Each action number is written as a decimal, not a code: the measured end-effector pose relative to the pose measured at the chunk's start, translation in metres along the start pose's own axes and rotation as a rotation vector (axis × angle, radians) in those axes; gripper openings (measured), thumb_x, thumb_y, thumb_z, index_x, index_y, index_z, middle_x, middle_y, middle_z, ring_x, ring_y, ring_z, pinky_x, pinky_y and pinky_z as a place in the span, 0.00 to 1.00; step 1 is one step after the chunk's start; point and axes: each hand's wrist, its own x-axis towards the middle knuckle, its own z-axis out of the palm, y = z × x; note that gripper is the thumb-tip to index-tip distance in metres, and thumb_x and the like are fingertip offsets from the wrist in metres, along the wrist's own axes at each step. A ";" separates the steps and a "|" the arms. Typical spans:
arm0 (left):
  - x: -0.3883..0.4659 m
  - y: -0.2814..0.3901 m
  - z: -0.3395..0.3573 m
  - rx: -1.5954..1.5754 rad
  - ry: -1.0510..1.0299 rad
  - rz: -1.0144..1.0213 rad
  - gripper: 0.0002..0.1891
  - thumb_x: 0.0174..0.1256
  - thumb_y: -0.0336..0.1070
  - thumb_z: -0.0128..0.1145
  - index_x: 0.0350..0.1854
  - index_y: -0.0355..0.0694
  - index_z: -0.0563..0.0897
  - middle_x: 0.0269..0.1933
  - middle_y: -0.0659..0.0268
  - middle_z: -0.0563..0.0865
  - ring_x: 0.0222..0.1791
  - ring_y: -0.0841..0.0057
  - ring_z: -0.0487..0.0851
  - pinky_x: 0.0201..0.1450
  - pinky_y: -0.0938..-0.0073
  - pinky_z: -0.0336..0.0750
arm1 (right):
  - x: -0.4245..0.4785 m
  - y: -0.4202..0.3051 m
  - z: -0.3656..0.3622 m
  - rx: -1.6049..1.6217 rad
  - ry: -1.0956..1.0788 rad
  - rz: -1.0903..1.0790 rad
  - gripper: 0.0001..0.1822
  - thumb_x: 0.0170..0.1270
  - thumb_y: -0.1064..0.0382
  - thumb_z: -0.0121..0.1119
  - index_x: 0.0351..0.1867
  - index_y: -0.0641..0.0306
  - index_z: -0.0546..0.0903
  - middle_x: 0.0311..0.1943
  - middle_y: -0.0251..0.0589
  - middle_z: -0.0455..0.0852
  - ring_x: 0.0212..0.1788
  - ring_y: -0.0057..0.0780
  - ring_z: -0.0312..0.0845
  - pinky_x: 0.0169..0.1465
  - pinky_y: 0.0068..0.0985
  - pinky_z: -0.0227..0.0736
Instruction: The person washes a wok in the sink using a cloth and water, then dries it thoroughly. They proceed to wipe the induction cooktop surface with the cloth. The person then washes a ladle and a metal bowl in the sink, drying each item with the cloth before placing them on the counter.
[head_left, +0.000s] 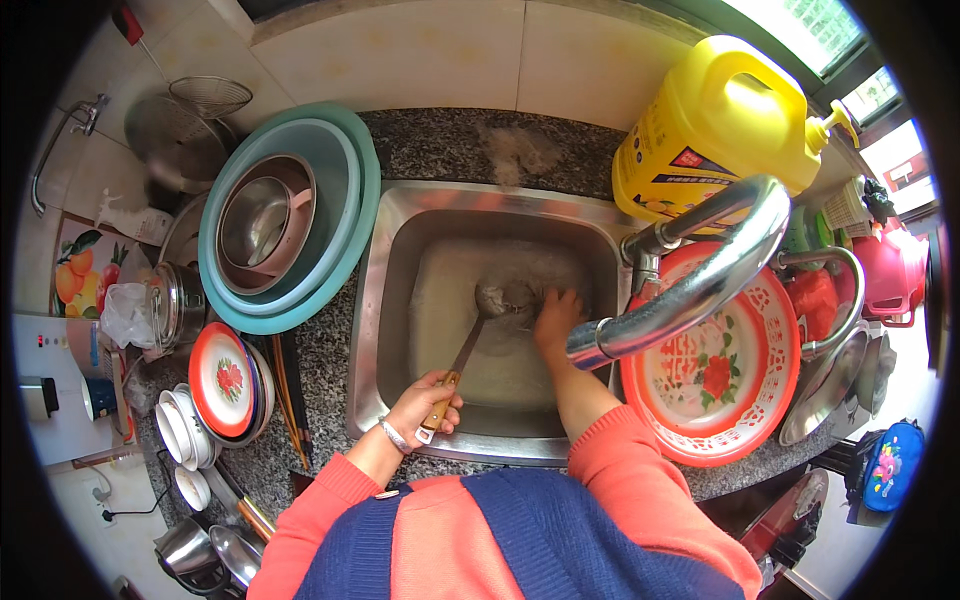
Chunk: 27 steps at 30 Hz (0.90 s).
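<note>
My left hand (415, 409) grips the wooden handle of a metal ladle (470, 343) over the sink's near rim. The ladle's bowl end reaches into cloudy water (450, 360) in a stainless steel sink (370, 315). Just right of the bowl end, my right hand (559, 319) is down at the water with its fingertips partly hidden. Whether those fingers hold anything does not show. Ripples and pale froth surround the ladle's bowl.
A chrome faucet (697, 277) arches close by my right forearm. Right of the sink lies a red-rimmed enamel basin (780, 375); behind it stands a yellow jug (720, 127) with a pump. Nested teal basins (352, 247), stacked plates (225, 379) and chopsticks (289, 405) sit at left.
</note>
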 end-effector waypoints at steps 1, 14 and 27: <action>0.000 -0.001 -0.002 -0.033 -0.050 -0.004 0.15 0.71 0.33 0.48 0.57 0.45 0.65 0.31 0.62 0.77 0.18 0.77 0.74 0.13 0.80 0.67 | -0.011 0.001 0.008 0.046 -0.054 0.009 0.12 0.53 0.63 0.60 0.40 0.61 0.80 0.44 0.52 0.80 0.51 0.47 0.73 0.52 0.46 0.66; -0.040 0.001 0.005 -0.035 -0.179 -0.054 0.13 0.69 0.29 0.47 0.53 0.44 0.65 0.31 0.65 0.72 0.16 0.84 0.66 0.10 0.85 0.57 | -0.039 -0.055 -0.011 0.370 -0.120 -0.301 0.15 0.55 0.56 0.64 0.40 0.62 0.80 0.44 0.47 0.77 0.50 0.48 0.72 0.54 0.41 0.68; -0.013 -0.009 -0.014 1.253 0.472 1.184 0.24 0.61 0.30 0.51 0.63 0.41 0.70 0.38 0.52 0.81 0.28 0.60 0.83 0.29 0.57 0.77 | -0.021 0.006 0.018 0.170 -0.207 0.036 0.16 0.53 0.60 0.64 0.41 0.65 0.78 0.43 0.51 0.77 0.47 0.47 0.74 0.49 0.40 0.70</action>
